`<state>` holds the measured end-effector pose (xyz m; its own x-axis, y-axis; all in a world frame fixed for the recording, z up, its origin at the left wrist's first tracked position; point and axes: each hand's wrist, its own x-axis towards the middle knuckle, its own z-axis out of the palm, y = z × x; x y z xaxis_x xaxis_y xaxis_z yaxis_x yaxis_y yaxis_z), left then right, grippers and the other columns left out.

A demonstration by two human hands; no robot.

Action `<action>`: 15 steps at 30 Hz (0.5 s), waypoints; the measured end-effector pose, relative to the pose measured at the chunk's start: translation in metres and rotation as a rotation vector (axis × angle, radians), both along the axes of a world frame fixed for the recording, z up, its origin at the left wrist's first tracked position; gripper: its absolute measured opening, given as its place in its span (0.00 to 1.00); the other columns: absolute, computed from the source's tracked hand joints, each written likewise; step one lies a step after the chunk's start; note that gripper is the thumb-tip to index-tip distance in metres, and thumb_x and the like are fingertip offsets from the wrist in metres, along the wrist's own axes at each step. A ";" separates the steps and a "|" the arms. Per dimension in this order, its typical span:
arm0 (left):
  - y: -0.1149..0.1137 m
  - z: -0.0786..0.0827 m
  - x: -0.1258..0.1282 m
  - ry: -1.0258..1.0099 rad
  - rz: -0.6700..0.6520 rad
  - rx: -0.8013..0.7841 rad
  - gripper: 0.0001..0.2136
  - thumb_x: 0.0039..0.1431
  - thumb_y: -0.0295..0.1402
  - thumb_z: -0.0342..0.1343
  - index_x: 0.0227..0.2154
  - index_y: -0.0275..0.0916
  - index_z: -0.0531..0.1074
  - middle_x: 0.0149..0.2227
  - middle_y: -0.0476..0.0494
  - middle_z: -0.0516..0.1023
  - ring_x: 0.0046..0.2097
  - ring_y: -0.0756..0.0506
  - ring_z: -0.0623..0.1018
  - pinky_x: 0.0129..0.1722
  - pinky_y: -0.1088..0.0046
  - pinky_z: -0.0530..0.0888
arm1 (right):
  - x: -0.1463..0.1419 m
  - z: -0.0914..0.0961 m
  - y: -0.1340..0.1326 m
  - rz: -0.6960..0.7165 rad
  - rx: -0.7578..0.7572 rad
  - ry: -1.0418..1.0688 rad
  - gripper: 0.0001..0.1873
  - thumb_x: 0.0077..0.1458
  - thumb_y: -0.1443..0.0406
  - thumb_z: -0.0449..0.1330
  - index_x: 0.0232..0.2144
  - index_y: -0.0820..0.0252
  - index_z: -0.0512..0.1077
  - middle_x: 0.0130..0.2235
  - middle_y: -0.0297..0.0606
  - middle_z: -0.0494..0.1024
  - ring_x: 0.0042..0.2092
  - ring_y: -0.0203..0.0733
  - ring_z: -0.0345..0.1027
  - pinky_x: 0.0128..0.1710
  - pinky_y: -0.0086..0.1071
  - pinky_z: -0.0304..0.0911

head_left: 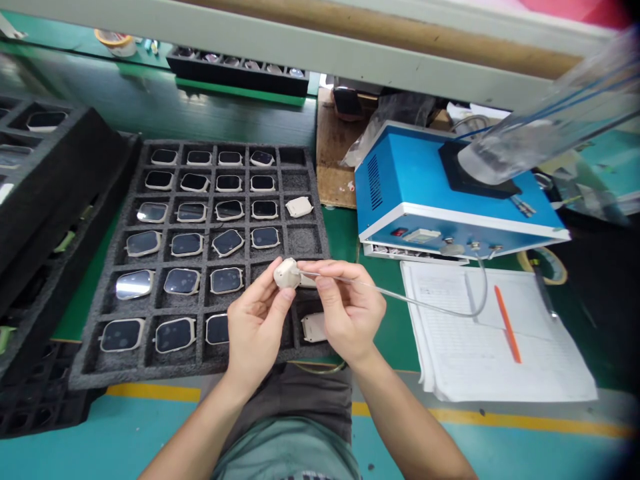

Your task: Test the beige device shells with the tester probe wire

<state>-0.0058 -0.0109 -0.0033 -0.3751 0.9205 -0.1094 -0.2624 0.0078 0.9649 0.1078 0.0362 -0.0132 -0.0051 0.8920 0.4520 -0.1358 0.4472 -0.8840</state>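
Observation:
Between the thumb and fingers of my left hand (260, 320) is a small beige smartwatch case (286, 274), tilted on edge above a tray. My right hand (353, 303) pinches a thin needle-like tip (313, 273), which meets the right side of the case. From that tip a clear tube (425, 308) runs right to a blue box-shaped machine (395, 173). Below my hands lies the dark foam tray (130, 363), whose compartments hold rows of watch cases, mostly with black screens up. In its right column a few cases lie with the pale back up.
More foam trays (60, 193) are stacked at the left. Right of me lie paper sheets (450, 360) with an orange pen (507, 325) and a tape roll (553, 265). A clear cylinder (540, 133) rises from the machine. A shelf edge (300, 40) crosses overhead.

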 end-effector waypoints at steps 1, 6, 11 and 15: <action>0.000 0.000 0.000 0.000 -0.001 0.002 0.22 0.60 0.35 0.68 0.57 0.41 0.78 0.56 0.39 0.81 0.57 0.38 0.81 0.59 0.59 0.78 | 0.000 0.000 0.000 0.002 -0.001 0.002 0.04 0.66 0.68 0.61 0.41 0.54 0.75 0.41 0.38 0.85 0.46 0.45 0.83 0.47 0.41 0.81; 0.000 -0.001 0.000 0.008 0.002 0.016 0.21 0.60 0.34 0.67 0.56 0.42 0.78 0.56 0.40 0.82 0.56 0.39 0.82 0.59 0.60 0.79 | 0.001 0.000 0.000 0.018 0.002 0.019 0.05 0.66 0.69 0.61 0.41 0.54 0.75 0.41 0.38 0.84 0.47 0.44 0.83 0.47 0.40 0.80; 0.000 0.000 0.000 0.017 0.007 0.010 0.21 0.59 0.34 0.68 0.56 0.42 0.79 0.55 0.41 0.82 0.55 0.39 0.82 0.58 0.59 0.79 | 0.000 0.001 0.001 0.011 0.011 0.012 0.04 0.66 0.68 0.61 0.41 0.54 0.75 0.41 0.38 0.84 0.47 0.45 0.82 0.47 0.42 0.81; 0.000 0.000 0.000 0.027 0.014 -0.011 0.21 0.59 0.35 0.68 0.56 0.42 0.79 0.55 0.41 0.82 0.55 0.38 0.83 0.57 0.58 0.80 | 0.001 0.000 0.000 0.009 0.004 0.009 0.03 0.65 0.67 0.61 0.40 0.54 0.74 0.40 0.39 0.84 0.46 0.46 0.83 0.47 0.44 0.81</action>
